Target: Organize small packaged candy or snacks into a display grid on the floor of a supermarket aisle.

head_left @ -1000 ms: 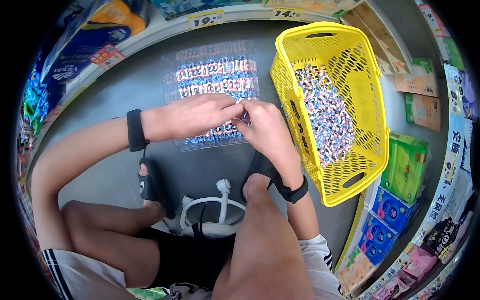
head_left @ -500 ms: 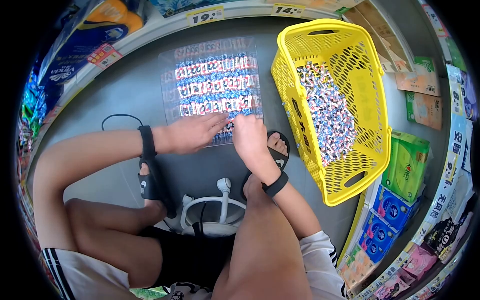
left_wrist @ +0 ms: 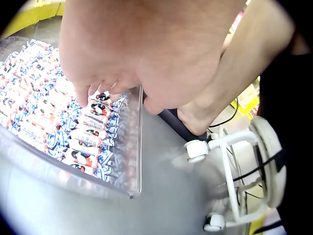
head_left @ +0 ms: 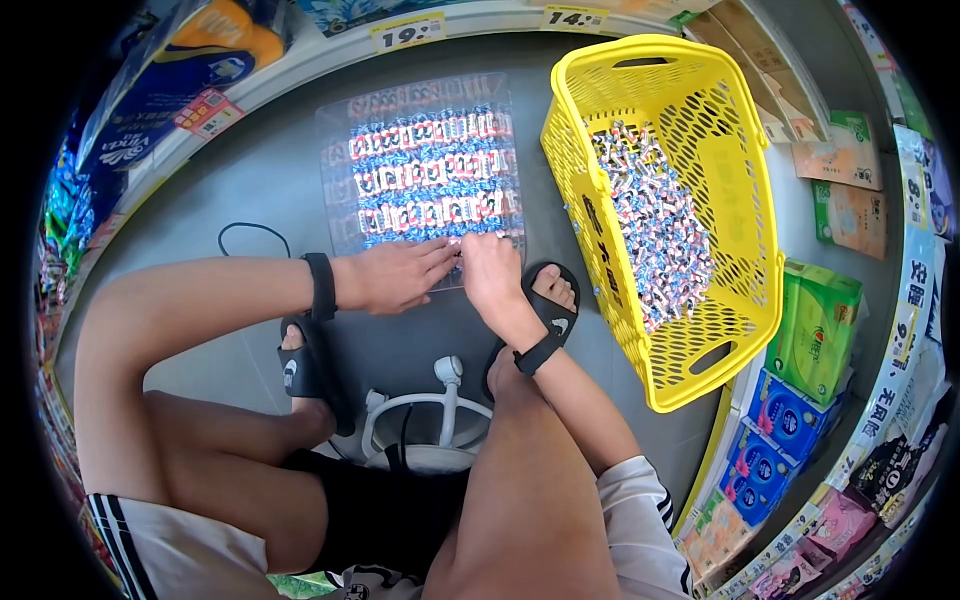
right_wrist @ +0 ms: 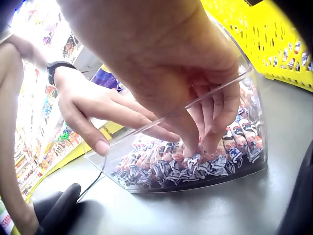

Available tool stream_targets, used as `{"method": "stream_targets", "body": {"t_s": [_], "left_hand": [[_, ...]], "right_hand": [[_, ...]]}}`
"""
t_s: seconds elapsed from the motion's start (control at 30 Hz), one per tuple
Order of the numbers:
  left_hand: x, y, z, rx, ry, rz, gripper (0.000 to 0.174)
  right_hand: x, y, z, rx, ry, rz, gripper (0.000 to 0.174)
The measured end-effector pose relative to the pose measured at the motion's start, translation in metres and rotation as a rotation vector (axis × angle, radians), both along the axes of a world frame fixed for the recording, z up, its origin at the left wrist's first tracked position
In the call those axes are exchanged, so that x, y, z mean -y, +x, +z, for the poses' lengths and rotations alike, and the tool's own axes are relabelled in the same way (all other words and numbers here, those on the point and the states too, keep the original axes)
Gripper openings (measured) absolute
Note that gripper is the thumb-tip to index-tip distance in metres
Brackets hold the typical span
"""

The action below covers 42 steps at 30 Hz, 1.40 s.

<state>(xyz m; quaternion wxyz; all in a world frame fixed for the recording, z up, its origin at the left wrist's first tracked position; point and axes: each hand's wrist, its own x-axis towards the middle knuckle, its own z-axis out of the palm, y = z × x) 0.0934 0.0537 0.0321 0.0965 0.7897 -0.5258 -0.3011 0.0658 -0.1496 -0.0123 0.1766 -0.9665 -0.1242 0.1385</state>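
Clear, hard plastic formed the square tray (head_left: 335, 150) on the smooth grey floor (head_left: 250, 190), with crinkly wrapped sweets (head_left: 425, 185) packed in tight rows. The left grip (head_left: 395, 275) lay at its near edge, fingers nearly straight, tips touching wrappers. Just beside it, the right grip (head_left: 490, 270) bent its fingers down among the sweets; I cannot tell whether they pinched one. A perforated yellow basket (head_left: 735, 190) stood to the right.

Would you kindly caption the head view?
Left hand touches, right hand pinches blue-and-white wrapped candies in a clear plastic tray beside a yellow plastic basket.
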Motion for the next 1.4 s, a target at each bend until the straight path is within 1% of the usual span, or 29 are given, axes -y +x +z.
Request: {"method": "stream_targets", "body": {"t_s": [0.1,0.17,0.33,0.43,0.5,0.53,0.57,0.6,0.63,0.67,0.7,0.73,0.8,0.83,0.87,0.9,0.93,0.97,1.0,1.07,1.1,1.17,1.2,1.27,1.4], "left_hand": [[-0.002,-0.001,-0.004,0.04,0.007,-0.034,0.076],[-0.004,-0.002,-0.009,0.038,0.006,-0.032,0.076],[-0.006,-0.002,-0.004,0.035,0.019,-0.017,0.075],[-0.004,0.003,0.01,0.043,-0.036,0.001,0.072],[-0.006,0.007,0.029,0.146,-0.177,0.088,0.066],[-0.009,0.011,0.04,0.151,-0.178,0.093,0.066],[-0.014,0.014,0.052,0.212,-0.107,0.131,0.065],[-0.02,0.015,0.059,0.274,-0.036,0.168,0.065],[-0.027,0.016,0.063,0.337,-0.056,0.211,0.064],[-0.034,0.016,0.065,0.343,-0.055,0.214,0.064],[-0.042,0.016,0.067,0.414,0.03,0.227,0.061],[-0.049,0.017,0.068,0.486,0.117,0.237,0.057],[-0.06,0.017,0.07,0.511,0.14,0.236,0.055],[-0.064,0.016,0.071,0.518,0.177,0.24,0.053],[-0.068,0.015,0.072,0.526,0.214,0.245,0.052],[-0.072,0.014,0.067,0.532,0.214,0.247,0.052],[-0.076,0.012,0.06,0.47,0.169,0.268,0.049],[-0.079,0.01,0.053,0.402,0.125,0.288,0.045],[-0.079,0.009,0.052,0.403,0.126,0.291,0.045],[-0.079,0.012,0.05,0.282,0.145,0.332,0.033],[-0.08,0.013,0.048,0.285,0.145,0.338,0.033],[-0.084,0.019,0.044,0.285,0.15,0.365,0.021],[-0.085,0.021,0.043,0.286,0.151,0.368,0.021],[-0.087,0.026,0.042,0.319,0.145,0.371,0.014],[-0.091,0.036,0.033,0.37,0.145,0.387,0.01]], "right_hand": [[0.0,0.0,0.0,0.015,0.022,-0.001,0.009],[-0.001,0.003,0.006,-0.061,-0.048,0.003,0.002],[-0.001,0.003,0.011,-0.071,-0.047,0.01,0.003],[0.001,0.009,0.022,-0.063,-0.012,0.026,0.007],[0.004,0.011,0.036,-0.061,0.022,0.038,0.009],[0.005,0.014,0.045,0.087,0.043,0.021,0.016],[0.007,0.016,0.054,0.233,0.065,0.004,0.023],[0.009,0.019,0.062,0.235,0.065,0.008,0.023],[0.012,0.022,0.07,0.308,0.056,-0.042,0.03],[0.015,0.024,0.076,0.383,0.048,-0.092,0.037],[0.019,0.027,0.08,0.421,0.013,-0.102,0.046],[0.021,0.029,0.081,0.429,0.018,-0.103,0.046],[0.024,0.03,0.081,0.392,-0.104,-0.237,0.043],[0.027,0.031,0.079,0.403,-0.095,-0.248,0.039],[0.029,0.031,0.076,0.408,-0.094,-0.249,0.039],[0.03,0.031,0.072,0.332,-0.105,-0.222,0.037],[0.031,0.032,0.068,0.256,-0.115,-0.192,0.034],[0.031,0.033,0.065,0.295,-0.093,-0.181,0.031],[0.031,0.033,0.065,0.295,-0.092,-0.177,0.031],[0.031,0.036,0.064,0.328,-0.044,-0.193,0.029],[0.031,0.039,0.064,0.331,-0.043,-0.188,0.029],[0.029,0.044,0.063,0.368,-0.022,-0.193,0.027],[0.027,0.047,0.065,0.369,-0.021,-0.19,0.027],[0.023,0.055,0.071,0.338,-0.053,-0.204,0.025],[0.018,0.07,0.068,0.344,-0.058,-0.202,0.021]]}}
